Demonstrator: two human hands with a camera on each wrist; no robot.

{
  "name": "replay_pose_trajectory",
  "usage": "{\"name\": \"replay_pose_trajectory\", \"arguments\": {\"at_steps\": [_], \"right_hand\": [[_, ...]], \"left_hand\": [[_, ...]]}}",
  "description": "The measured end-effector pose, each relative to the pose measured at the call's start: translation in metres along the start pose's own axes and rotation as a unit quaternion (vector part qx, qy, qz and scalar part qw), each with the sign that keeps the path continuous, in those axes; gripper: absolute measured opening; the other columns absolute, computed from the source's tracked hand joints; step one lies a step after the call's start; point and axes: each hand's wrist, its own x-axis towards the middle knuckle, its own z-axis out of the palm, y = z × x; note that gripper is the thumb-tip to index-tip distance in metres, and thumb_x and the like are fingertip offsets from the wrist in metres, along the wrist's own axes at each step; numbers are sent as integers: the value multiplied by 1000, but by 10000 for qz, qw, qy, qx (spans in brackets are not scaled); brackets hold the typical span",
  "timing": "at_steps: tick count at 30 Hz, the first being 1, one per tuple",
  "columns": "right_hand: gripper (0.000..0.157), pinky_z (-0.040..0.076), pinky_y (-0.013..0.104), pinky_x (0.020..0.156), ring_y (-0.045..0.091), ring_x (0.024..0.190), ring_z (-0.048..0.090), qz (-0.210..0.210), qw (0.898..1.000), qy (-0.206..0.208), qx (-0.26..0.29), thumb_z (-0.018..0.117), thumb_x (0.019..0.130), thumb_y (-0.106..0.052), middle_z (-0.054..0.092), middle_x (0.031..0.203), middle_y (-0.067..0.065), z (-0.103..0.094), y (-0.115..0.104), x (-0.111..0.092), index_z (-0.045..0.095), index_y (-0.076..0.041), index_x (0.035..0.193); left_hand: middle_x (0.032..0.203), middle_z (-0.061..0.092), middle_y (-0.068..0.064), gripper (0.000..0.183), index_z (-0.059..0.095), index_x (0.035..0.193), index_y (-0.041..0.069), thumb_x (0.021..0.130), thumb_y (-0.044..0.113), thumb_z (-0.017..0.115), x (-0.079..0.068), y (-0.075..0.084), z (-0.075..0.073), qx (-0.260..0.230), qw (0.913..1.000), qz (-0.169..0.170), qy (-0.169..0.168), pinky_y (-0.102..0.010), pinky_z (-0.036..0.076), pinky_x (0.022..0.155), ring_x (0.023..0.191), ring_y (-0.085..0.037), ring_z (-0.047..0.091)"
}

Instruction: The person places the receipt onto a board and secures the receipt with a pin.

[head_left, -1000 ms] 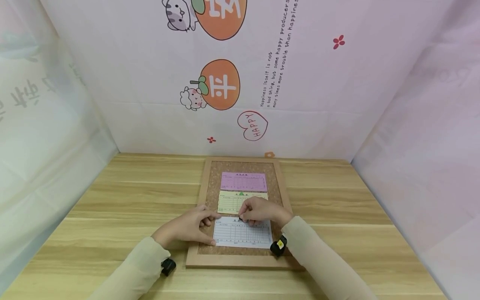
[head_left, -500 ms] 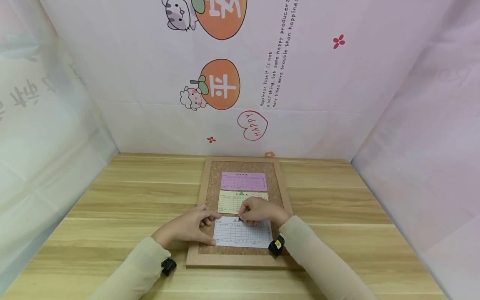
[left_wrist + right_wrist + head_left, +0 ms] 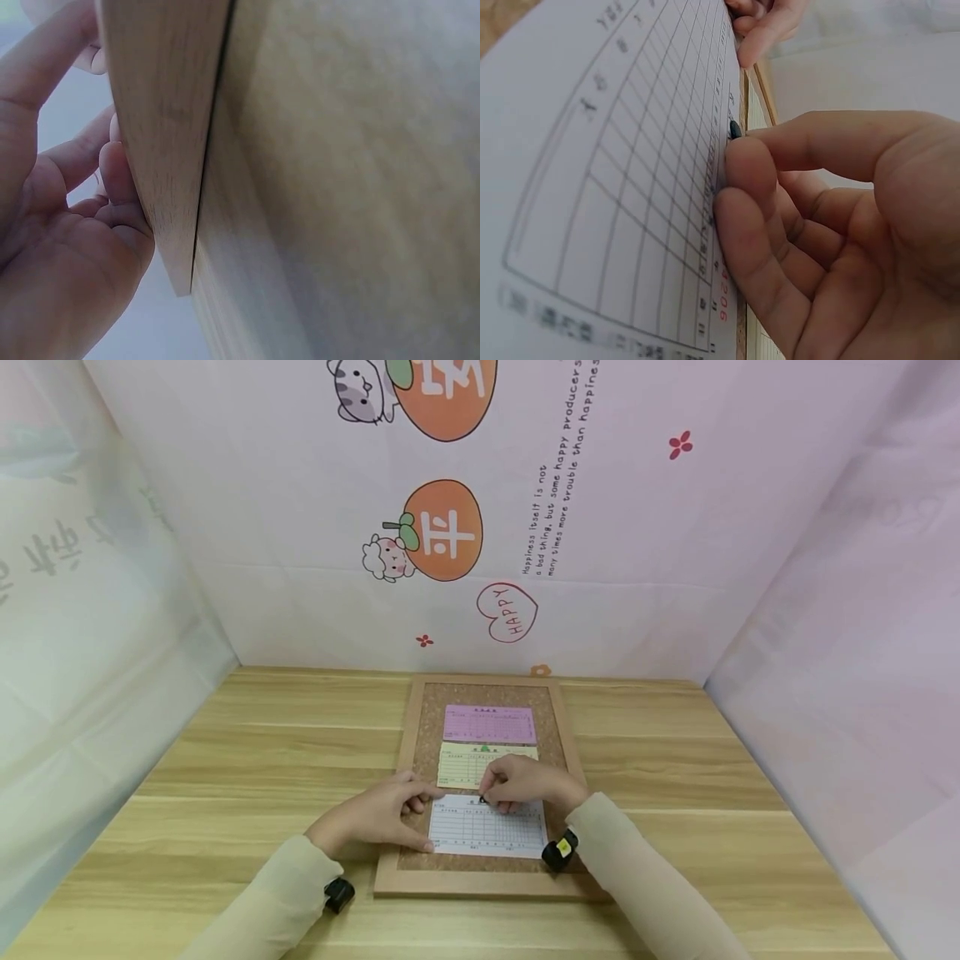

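Note:
A white printed form (image 3: pixel 480 835) lies on the lower part of a wood-framed corkboard (image 3: pixel 487 862). At its top edge my right hand (image 3: pixel 517 781) pinches a small dark pushpin (image 3: pixel 736 129) between thumb and index finger, the other fingers curled beneath. The pin's tip is hidden. My left hand (image 3: pixel 378 810) rests over the board's left frame (image 3: pixel 161 112), thumb and index finger spread and touching the white form's left edge. Above lies a yellow form (image 3: pixel 456 764) with a green pin (image 3: pixel 485 748) at its top, partly covered by my right hand.
A pink form (image 3: pixel 487 724) lies highest on the cork. The board lies flat on a wood-grain table (image 3: pixel 262 760), its far end near the printed backdrop (image 3: pixel 600 627). White cloth sides rise left and right.
Both hands keep their places on the white form, and the right hand still pinches the pushpin. Only a slight shift of the head view shows.

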Motion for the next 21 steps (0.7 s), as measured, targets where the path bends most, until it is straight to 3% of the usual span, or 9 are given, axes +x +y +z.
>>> {"name": "replay_pose_trajectory", "arguments": {"at_steps": [12,21], "right_hand": [[11,56,34,66,20,72,64,-22,9996,9,274,62,97,-12,67,83,9,-1,4,-2,68,-4,100],[12,56,38,70,21,73,61,-259,9992,135,266,58,99,-9,64,84,12,-12,8,-15,65,-2,105]], "left_hand": [[102,48,-2,75,59,136,4,75,34,90,0,1,1,19,10000,-61,-5,-28,46,82,94,-17,46],[102,48,-2,75,59,136,3,76,34,89,0,1,0,31,10000,22,-19,-27,46,82,93,-16,46]]}}
